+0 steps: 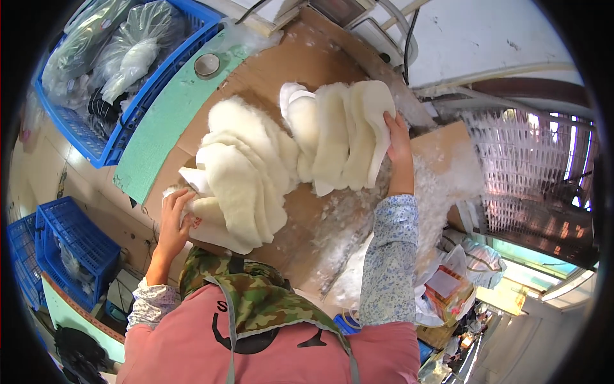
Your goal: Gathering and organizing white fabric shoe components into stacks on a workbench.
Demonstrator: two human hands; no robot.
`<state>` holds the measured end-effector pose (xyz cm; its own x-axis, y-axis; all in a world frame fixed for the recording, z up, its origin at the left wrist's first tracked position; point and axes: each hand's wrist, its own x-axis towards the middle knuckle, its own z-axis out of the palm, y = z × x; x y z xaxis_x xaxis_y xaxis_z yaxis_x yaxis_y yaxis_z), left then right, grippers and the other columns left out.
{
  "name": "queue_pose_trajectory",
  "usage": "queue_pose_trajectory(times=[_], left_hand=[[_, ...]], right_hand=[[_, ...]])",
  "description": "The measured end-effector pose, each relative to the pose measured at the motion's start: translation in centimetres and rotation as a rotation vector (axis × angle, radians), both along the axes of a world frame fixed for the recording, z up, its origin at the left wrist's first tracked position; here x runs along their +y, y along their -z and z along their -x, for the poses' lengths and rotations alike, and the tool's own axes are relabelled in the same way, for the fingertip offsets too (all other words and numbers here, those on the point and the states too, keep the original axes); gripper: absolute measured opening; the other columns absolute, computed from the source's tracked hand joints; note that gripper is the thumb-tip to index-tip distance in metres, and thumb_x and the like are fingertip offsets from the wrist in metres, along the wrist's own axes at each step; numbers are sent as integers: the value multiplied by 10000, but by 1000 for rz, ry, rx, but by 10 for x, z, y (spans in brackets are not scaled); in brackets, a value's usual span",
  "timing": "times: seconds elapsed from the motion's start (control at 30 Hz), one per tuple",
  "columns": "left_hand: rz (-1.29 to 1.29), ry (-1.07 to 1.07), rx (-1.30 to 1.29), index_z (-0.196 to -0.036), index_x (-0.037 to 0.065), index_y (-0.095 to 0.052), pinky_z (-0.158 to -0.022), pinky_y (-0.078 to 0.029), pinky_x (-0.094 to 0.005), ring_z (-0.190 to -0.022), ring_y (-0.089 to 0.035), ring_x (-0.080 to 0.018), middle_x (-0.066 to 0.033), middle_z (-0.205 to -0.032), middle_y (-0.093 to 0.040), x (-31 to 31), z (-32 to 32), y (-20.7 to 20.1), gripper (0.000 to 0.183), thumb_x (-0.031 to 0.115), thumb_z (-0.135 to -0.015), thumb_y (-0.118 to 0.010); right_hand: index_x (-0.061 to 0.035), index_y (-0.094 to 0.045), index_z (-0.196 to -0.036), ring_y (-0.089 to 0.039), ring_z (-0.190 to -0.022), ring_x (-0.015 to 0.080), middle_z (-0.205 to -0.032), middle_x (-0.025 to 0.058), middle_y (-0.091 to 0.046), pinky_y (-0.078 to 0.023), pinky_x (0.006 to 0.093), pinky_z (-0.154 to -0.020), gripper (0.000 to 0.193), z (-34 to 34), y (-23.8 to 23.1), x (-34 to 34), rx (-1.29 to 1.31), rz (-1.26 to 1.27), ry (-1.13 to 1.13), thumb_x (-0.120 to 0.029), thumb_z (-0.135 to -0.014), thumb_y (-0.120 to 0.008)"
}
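Cream, fluffy fleece insoles lie in two overlapping fans on a brown cardboard work surface. At the near left edge of the left pile of insoles (240, 185), my left hand (173, 221) is closed on the edge of a white-backed insole (211, 227). My right hand (399, 144) grips the outer right edge of the outermost insole (373, 121) in the right pile of insoles (329, 131). Its fingertips show on top; the thumb is hidden. The two piles touch in the middle.
Loose white fluff (441, 192) covers the right side of the cardboard (281, 57). A small round dish (206, 66) sits on a green board (166, 118). A blue crate (121, 137) with plastic bags stands far left; more blue crates (77, 240) are at left. A slatted screen (537, 173) stands right.
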<state>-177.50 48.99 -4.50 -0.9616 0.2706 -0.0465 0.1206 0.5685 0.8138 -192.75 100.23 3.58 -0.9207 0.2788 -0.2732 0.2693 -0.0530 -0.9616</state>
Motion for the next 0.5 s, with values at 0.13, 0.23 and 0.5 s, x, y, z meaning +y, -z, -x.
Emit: queue_pose_trajectory(times=[0.13,0.23,0.5], left_hand=[[-33,-10,-2,-1183,75,-546,-1005,-350,-419,-1160,-440,-352,-149,-1236,-493,4,4,-8,510,-95,-701,-542],[-34,9,1,-1148,74,-570,-996,-362,-409,-1151,-449,-352,-152,-1215,-505,5,2,-8,499,-116,-687,-535],[-72,-27,13,-1122,54,-576,-967,-374,-409,-1116,-467,-353,-154,-1170,-529,4,0,-11,507,-117,-648,-517]], right_hand=[[-4,-494,-1266,-586,-1052,191,-1198,97,-591,-494,322,-869,364,-6,-3,1,51,84,13,-182,-951,-537],[-5,-493,-1280,-583,-1034,210,-1174,94,-603,-476,321,-872,384,-1,-5,0,101,368,76,-189,-946,-538],[2,-500,-1263,-582,-1024,253,-1163,127,-605,-471,343,-867,394,9,13,18,68,-236,-12,-202,-929,-546]])
